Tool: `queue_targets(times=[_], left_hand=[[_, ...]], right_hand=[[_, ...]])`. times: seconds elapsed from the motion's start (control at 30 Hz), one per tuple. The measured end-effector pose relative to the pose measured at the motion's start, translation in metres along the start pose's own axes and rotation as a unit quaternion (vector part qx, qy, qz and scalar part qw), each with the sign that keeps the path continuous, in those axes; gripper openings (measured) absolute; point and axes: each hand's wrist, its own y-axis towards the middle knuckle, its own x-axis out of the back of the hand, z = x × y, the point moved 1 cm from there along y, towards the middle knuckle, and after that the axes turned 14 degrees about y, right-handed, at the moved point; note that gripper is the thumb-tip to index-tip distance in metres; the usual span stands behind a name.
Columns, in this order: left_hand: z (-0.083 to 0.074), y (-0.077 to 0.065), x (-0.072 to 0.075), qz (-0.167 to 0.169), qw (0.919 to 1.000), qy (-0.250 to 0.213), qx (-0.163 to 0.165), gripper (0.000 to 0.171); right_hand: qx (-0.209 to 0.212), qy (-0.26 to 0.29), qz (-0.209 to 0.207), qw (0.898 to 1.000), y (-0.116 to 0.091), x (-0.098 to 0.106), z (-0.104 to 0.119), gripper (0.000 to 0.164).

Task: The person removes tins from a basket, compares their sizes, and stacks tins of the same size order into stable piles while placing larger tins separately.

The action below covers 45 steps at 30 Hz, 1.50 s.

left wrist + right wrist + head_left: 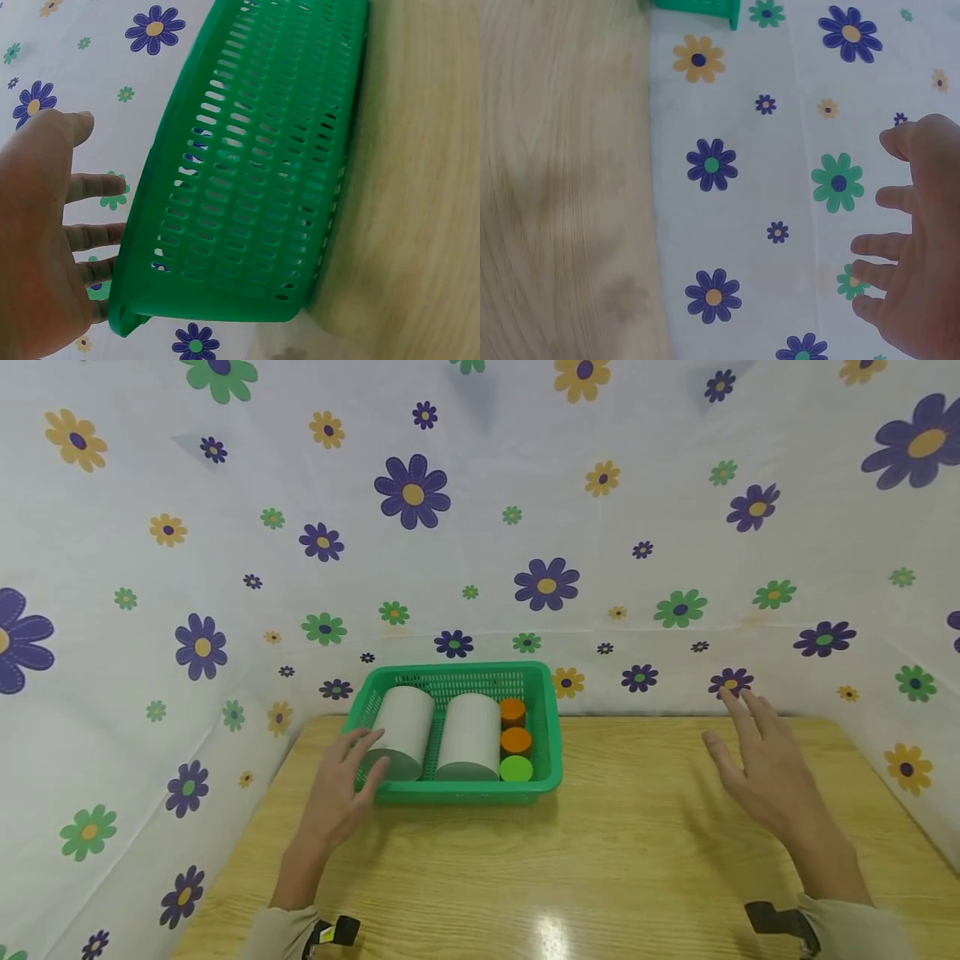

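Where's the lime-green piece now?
Head view: the lime-green piece sits in the green basket, near right corner, right of a white cylinder, in front of two orange pieces.

A white cloth point(450, 558) is hanging past the back edge of the counter point(615, 843) and along its left and right edges. Purple, yellow and green flowers point(547, 585) are dotting the cloth all over. A purple flower with a green middle point(825, 639) is sitting above the back right corner. A bright shine point(553, 935) is glowing on the light brown wood.
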Motion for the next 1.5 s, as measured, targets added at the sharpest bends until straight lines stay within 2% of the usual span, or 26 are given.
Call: queue_targets(times=[0.13,0.27,0.5,0.6,0.87,1.13,1.5], left_hand=[[-0.004,-0.004,-0.004,-0.014,0.9999,-0.008,0.001,0.041],[-0.008,-0.009,-0.008,-0.032,0.9995,-0.008,0.003,0.037],[-0.018,-0.012,-0.017,-0.050,0.9983,-0.005,-0.029,0.033],[-0.020,-0.012,-0.018,-0.053,0.9979,-0.003,-0.037,0.034],[-0.018,-0.013,-0.018,-0.062,0.9952,-0.053,-0.054,0.034],[-0.017,-0.013,-0.017,-0.072,0.9925,-0.076,-0.064,0.034],[-0.016,-0.014,-0.019,-0.064,0.9924,-0.082,-0.066,0.027]], right_hand=[[-0.006,0.044,-0.013,0.999,-0.001,-0.006,0.009,0.065],[-0.006,0.064,-0.012,0.998,0.000,-0.013,0.016,0.064],[-0.017,0.086,-0.011,0.996,0.000,-0.025,0.029,0.063],[-0.009,0.091,-0.013,0.996,0.003,-0.031,0.035,0.062],[0.004,0.113,-0.019,0.993,0.006,-0.045,0.051,0.059],[0.042,0.138,-0.033,0.989,0.012,-0.063,0.064,0.055],[0.090,0.151,-0.017,0.984,0.020,-0.085,0.073,0.054]])
